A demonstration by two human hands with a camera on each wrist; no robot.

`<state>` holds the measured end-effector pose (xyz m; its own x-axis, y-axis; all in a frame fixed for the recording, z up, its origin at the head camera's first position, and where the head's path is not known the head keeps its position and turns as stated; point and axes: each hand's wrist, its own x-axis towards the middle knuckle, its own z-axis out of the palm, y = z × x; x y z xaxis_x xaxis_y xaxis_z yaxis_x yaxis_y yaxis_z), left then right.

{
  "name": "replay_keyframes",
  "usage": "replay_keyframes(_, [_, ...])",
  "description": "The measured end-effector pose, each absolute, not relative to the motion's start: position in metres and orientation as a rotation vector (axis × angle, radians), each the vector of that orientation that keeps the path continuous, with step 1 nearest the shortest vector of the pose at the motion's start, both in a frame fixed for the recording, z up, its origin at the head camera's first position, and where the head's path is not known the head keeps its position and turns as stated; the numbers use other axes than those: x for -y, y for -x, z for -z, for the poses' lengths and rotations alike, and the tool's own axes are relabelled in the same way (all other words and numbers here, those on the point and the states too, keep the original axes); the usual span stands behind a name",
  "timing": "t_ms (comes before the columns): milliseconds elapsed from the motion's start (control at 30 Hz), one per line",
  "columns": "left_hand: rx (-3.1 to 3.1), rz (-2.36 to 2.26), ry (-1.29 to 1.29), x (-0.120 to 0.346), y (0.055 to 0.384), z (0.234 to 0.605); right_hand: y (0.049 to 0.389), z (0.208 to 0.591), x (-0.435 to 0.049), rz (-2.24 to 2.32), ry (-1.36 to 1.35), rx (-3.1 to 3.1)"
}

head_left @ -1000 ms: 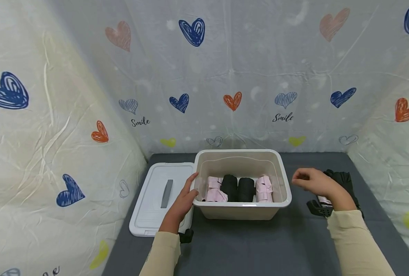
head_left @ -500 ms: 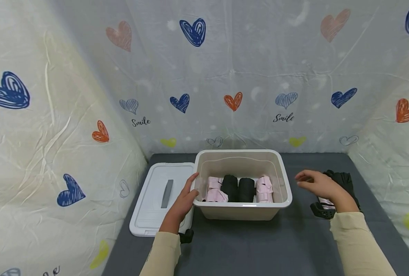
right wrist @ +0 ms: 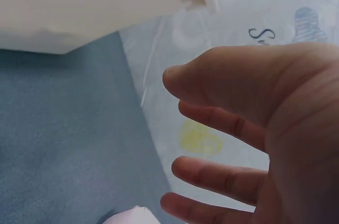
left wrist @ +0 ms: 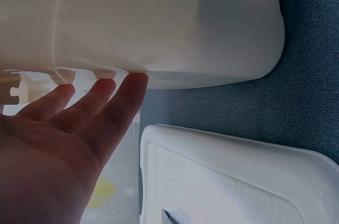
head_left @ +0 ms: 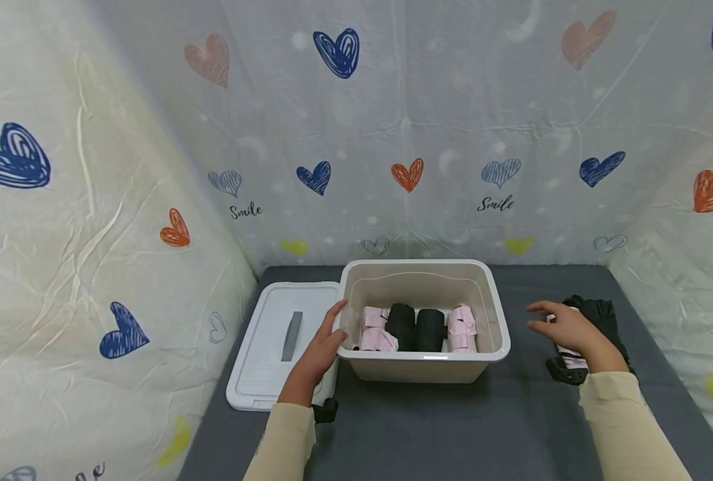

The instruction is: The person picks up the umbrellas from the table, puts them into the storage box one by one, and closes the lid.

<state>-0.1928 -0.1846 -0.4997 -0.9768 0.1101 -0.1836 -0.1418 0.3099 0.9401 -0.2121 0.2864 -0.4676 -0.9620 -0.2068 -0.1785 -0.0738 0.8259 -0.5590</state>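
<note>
My left hand rests at the left rim of a beige plastic storage bin. In the left wrist view its straight fingers touch the outer wall; the thumb is hidden there. Inside the bin stand rolled cloths in a row: a pink one, two black ones and another pink one. To the bin's right, my right hand hovers above the table, fingers spread and holding nothing. Partly behind it lie a black cloth and a pink-and-dark striped cloth.
A white lid with a grey handle lies flat left of the bin, near its wall. Dark grey cloth covers the table. A heart-printed sheet hangs behind and along both sides.
My right hand has drifted right, away from the bin, toward the black and striped cloths, and its fingers have spread from a loose curl. The left hand and bin have stayed put.
</note>
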Motion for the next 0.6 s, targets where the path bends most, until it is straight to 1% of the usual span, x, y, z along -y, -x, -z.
replay_keyframes(600, [-2.361,-1.733,0.028,0.186,0.194,0.502,0.210,0.484,-0.300,0.778,0.082,-2.834])
